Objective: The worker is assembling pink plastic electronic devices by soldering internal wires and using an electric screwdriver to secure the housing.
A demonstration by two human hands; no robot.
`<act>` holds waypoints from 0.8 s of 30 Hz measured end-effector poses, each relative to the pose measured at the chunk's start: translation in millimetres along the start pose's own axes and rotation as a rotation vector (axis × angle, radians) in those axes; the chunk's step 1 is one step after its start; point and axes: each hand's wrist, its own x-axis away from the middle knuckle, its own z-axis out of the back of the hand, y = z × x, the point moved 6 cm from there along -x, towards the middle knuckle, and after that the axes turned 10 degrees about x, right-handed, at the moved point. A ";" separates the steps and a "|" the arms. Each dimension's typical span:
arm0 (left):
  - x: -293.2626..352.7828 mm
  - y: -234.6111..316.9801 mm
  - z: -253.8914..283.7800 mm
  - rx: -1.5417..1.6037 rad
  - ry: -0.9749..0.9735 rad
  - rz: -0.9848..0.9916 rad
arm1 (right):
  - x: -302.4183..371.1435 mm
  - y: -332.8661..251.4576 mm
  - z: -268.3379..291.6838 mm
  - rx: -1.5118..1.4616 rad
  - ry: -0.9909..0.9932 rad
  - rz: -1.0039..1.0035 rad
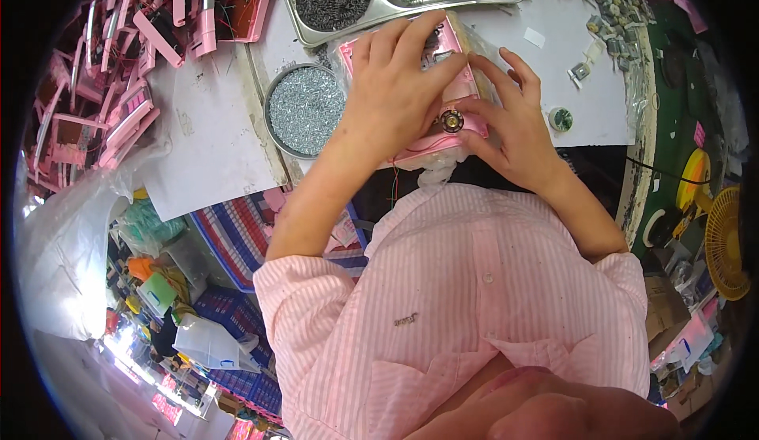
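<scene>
A pink plastic casing (462,89) lies in front of me on a padded, plastic-wrapped block. My left hand (399,84) is laid over its left part, fingers bent around it and hiding much of the inside. From the other side, my right hand (515,124) holds the casing's near right part, its thumb and forefinger beside a round black part with a brass-coloured centre (451,120). Whether the fingers touch that round part is hard to tell. Thin wires (394,183) hang off the near edge.
Left of the casing stands a round tin of small silvery pieces (307,111). Behind it is a metal tray (466,1) with dark springs. Pink casings (118,120) pile up at far left. Small metal parts (605,13) and a green-and-white roll (560,119) lie right.
</scene>
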 end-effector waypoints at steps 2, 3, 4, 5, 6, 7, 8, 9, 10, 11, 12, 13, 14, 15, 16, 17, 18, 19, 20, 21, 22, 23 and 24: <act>-3.9 -11.9 3.8 -0.047 -0.021 -0.046 | -1.0 6.5 3.7 -0.035 0.020 0.010; -5.8 -16.1 7.0 -0.084 -0.040 -0.061 | -3.3 11.4 6.6 -0.039 0.042 0.028; -7.1 -18.7 10.1 -0.121 -0.059 -0.075 | -8.1 18.2 10.0 -0.045 0.063 0.048; -9.2 -21.3 13.6 -0.099 -0.056 -0.060 | -13.6 23.4 13.1 -0.048 0.087 0.065; -8.4 -24.0 15.1 -0.097 -0.047 -0.061 | -20.3 30.1 13.0 -0.098 0.086 -0.011; -6.7 -26.8 16.0 -0.096 -0.037 -0.061 | -28.2 34.4 11.5 -0.149 0.084 -0.085; -5.5 -28.6 15.4 -0.093 -0.027 -0.063 | -36.9 39.3 9.1 -0.196 0.083 -0.162; -2.7 -29.1 15.1 -0.092 0.000 -0.069 | -49.4 37.7 7.0 -0.147 0.109 -0.127; 2.0 -29.7 13.6 -0.091 0.027 -0.074 | -58.1 34.3 2.8 -0.058 0.053 -0.111; 6.2 -31.0 12.5 -0.089 0.055 -0.080 | -66.1 30.7 -1.0 0.033 -0.001 -0.096; 9.9 -31.2 11.6 -0.093 0.070 -0.083 | -71.4 27.0 -4.1 0.124 -0.056 -0.082; 13.9 -30.1 11.5 -0.097 0.084 -0.087 | -74.9 23.4 -3.9 0.180 -0.067 -0.078; 18.1 -28.9 11.4 -0.102 0.100 -0.086 | -77.6 19.7 -3.9 0.236 -0.080 -0.071; 20.7 -29.0 10.0 -0.101 0.094 -0.071 | -78.6 17.8 -3.7 0.293 -0.092 -0.064; 22.7 -28.9 8.6 -0.100 0.087 -0.057 | -78.0 17.0 -4.0 0.308 -0.096 -0.056; 23.1 -28.6 7.8 -0.098 0.086 -0.049 | -77.5 16.8 -3.8 0.330 -0.096 -0.047; 24.4 -28.3 7.9 -0.095 0.079 -0.034 | -76.5 17.0 -3.9 0.353 -0.095 -0.040; 26.8 -27.6 9.6 -0.091 0.073 -0.022 | -75.4 18.1 -7.5 0.295 -0.112 -0.048; 23.9 -25.5 10.3 -0.080 0.076 -0.021 | -75.7 22.9 -8.2 0.252 -0.125 -0.060; 22.0 -24.9 11.2 -0.057 0.075 -0.016 | -76.8 29.4 -6.7 0.220 -0.137 -0.073; 22.8 -24.9 13.0 -0.073 0.079 -0.016 | -78.2 29.3 -8.9 0.189 -0.194 -0.111; 23.1 -25.9 11.6 -0.080 0.084 -0.023 | -77.5 27.1 -9.7 0.218 -0.166 -0.092; 22.4 -25.5 9.1 -0.084 0.082 -0.027 | -74.4 20.9 -9.3 0.269 -0.033 -0.023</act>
